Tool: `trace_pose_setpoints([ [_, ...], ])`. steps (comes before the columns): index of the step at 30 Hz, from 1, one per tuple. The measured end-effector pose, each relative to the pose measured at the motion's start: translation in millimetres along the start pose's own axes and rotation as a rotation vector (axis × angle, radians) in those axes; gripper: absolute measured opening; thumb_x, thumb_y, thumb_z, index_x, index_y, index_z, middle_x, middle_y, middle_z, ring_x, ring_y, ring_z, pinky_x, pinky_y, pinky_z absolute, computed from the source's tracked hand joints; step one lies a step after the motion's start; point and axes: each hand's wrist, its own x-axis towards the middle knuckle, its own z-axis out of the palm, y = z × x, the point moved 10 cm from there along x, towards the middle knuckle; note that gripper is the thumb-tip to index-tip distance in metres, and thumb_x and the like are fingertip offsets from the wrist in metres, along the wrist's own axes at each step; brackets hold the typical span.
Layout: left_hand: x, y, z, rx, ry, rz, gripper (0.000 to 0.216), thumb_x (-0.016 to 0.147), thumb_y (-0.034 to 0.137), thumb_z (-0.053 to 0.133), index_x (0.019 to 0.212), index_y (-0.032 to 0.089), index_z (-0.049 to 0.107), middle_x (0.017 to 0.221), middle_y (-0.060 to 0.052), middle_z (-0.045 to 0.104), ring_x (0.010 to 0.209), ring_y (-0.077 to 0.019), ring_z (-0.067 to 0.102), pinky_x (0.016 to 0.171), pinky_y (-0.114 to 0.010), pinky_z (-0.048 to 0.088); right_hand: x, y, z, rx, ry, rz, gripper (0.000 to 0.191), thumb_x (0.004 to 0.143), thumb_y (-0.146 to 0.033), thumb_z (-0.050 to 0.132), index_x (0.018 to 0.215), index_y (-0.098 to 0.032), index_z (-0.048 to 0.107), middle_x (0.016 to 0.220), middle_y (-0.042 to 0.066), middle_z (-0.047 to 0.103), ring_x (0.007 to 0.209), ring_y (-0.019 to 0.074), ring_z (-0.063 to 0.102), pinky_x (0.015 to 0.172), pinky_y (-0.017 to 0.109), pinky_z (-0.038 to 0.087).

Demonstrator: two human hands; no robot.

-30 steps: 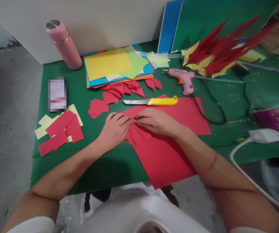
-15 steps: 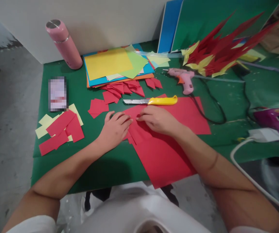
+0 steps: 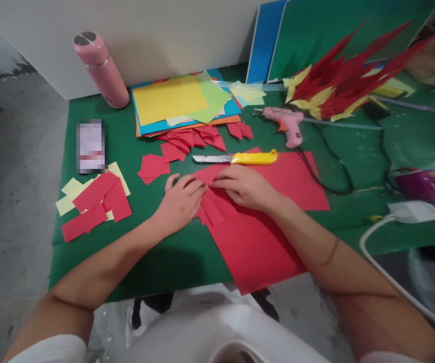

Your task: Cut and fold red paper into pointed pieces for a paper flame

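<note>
Both of my hands meet over a small folded piece of red paper point(image 3: 217, 209) on the green table. My left hand point(image 3: 179, 204) lies palm down at its left end, fingertips pressed on the paper and the little finger spread off to the side. From the right, my right hand point(image 3: 243, 186) pinches the paper, its fingertips close to the left ones. Part of the folded piece is hidden under the hands. Beneath it lies a large red sheet point(image 3: 257, 249). Just beyond my right hand rests a yellow utility knife point(image 3: 253, 157) with its blade out, pointing left.
Red folded pieces point(image 3: 195, 137) lie before a stack of coloured paper point(image 3: 168, 101). On the left are a pink flask point(image 3: 104, 75), a phone point(image 3: 91, 146) and red and yellow scraps point(image 3: 96, 199). A pink glue gun point(image 3: 287, 123), its cable and a red paper flame shape point(image 3: 338, 83) are on the right.
My right hand has shifted slightly left along the folded paper, bringing its fingertips nearer to the left hand's. My left hand stays almost where it was.
</note>
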Motion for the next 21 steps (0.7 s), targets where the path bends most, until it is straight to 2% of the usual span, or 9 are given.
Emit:
trace_pose_setpoints([
  [3,-1,0,-1,0.011,0.01,-0.008,0.029,0.099,0.02,0.047,0.12,0.022,0.066,0.122,-0.004,0.071,0.119,-0.0255,0.056,0.109,-0.05,0.029,0,3,-5,0.005,0.027,0.042,0.031,0.09,-0.008,0.042,0.084,-0.019,0.071,0.084,0.008,0.069,0.078,0.0208,0.059,0.073,0.034,0.049],
  [7,-1,0,-2,0.014,0.026,-0.011,0.029,0.098,0.019,0.047,0.119,0.02,0.066,0.122,-0.005,0.07,0.118,-0.0255,0.056,0.108,-0.05,0.029,0,11,-13,0.03,0.082,0.175,0.023,0.092,-0.018,0.049,0.092,-0.019,0.071,0.088,0.009,0.068,0.083,0.0227,0.059,0.076,0.037,0.048],
  [12,-2,1,-1,0.004,0.019,-0.026,0.03,0.098,0.019,0.046,0.12,0.021,0.066,0.122,-0.007,0.069,0.117,-0.0248,0.056,0.108,-0.05,0.029,3,9,0,0.093,-0.014,0.266,0.023,0.094,-0.037,0.057,0.093,-0.019,0.07,0.088,0.009,0.068,0.084,0.0235,0.059,0.077,0.037,0.047],
  [21,-3,4,-3,0.053,0.034,-0.081,0.027,0.096,0.019,0.05,0.116,0.021,0.067,0.114,-0.008,0.07,0.109,-0.0251,0.058,0.108,-0.049,0.03,-6,21,14,0.208,-0.055,0.501,0.012,0.087,-0.031,0.065,0.09,-0.02,0.061,0.084,0.006,0.065,0.08,0.0213,0.06,0.07,0.032,0.045],
])
